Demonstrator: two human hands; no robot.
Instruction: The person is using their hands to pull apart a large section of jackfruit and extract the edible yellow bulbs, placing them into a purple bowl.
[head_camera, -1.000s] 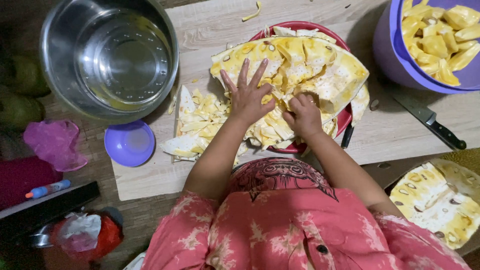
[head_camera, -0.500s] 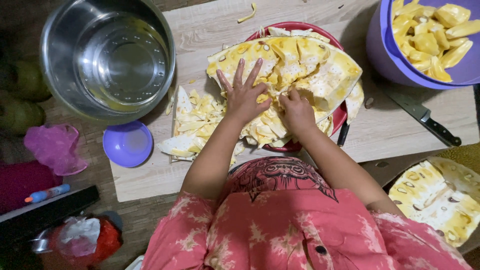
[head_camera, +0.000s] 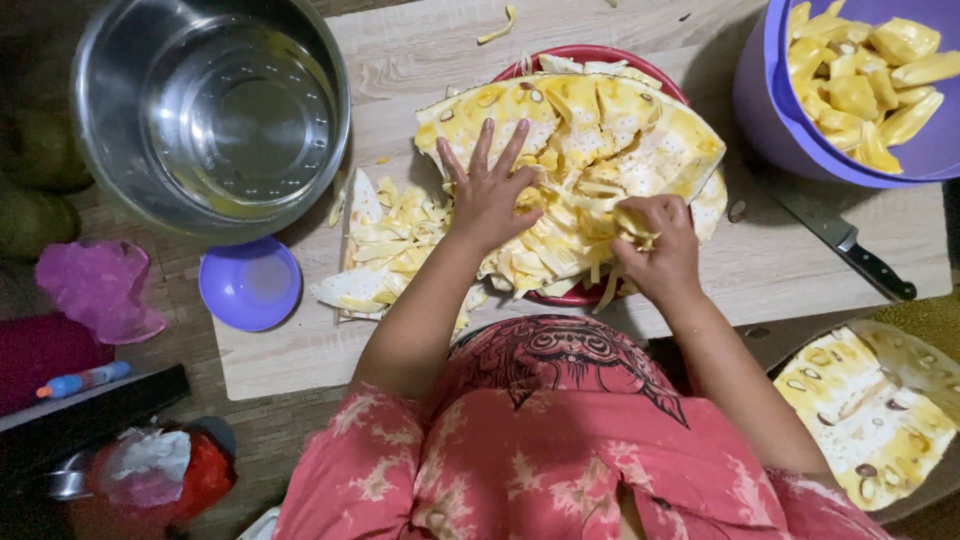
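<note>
My left hand (head_camera: 492, 200) lies spread flat on the cut jackfruit (head_camera: 590, 150). My right hand (head_camera: 655, 240), its grip pinched on fibrous strands (head_camera: 628, 222), works the fruit's near edge just to the right.

Dim edges, lit centre, seen from straight overhead

Light falls brightest on the wooden board (head_camera: 400, 60) and the cut jackfruit (head_camera: 590, 130), while the left edge and lower left corner sink into near darkness. The steel bowl (head_camera: 210, 110) carries soft glare on its inner wall. The purple tub (head_camera: 770, 110) throws a dark shadow toward the board's right edge. The right hand (head_camera: 655, 250) shows slight motion blur; focus is otherwise fairly sharp.
</note>
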